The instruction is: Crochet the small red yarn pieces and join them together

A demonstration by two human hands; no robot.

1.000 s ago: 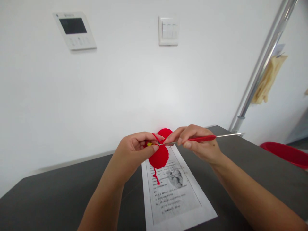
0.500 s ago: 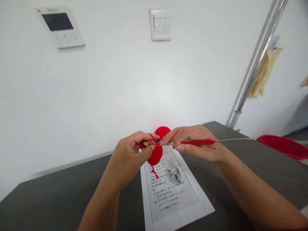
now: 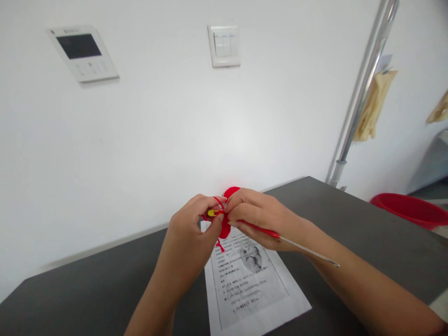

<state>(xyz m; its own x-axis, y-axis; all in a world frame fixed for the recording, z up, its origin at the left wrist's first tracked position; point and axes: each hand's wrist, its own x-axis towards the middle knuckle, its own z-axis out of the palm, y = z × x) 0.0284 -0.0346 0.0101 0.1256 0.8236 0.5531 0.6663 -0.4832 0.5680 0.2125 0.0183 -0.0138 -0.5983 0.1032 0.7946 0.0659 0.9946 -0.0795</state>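
Observation:
My left hand (image 3: 196, 226) is closed on a small red crochet piece (image 3: 226, 227), pinched between thumb and fingers. A yellow stitch marker (image 3: 212, 213) sits in its edge by my thumb, and a strand of red yarn (image 3: 219, 202) runs over the index finger. My right hand (image 3: 261, 214) is closed round the red grip of a crochet hook (image 3: 266, 230). The hook's bare metal end points down to the right, over my forearm; its other end is hidden at the crochet piece. Behind my fingers, a red ball of yarn (image 3: 231, 190) is partly covered.
Under my hands, a printed sheet (image 3: 259, 298) lies on the dark table (image 3: 91, 284). The white wall (image 3: 147, 140) rises behind it. A red basin (image 3: 413, 210) is beyond the table's right edge, near a metal pole (image 3: 364, 102) and hanging yellowish gloves (image 3: 376, 107).
My right hand has moved left, closer to the crochet piece, and the hook's free end has swung downward. My left hand keeps its pinch. The whole view has shifted slightly.

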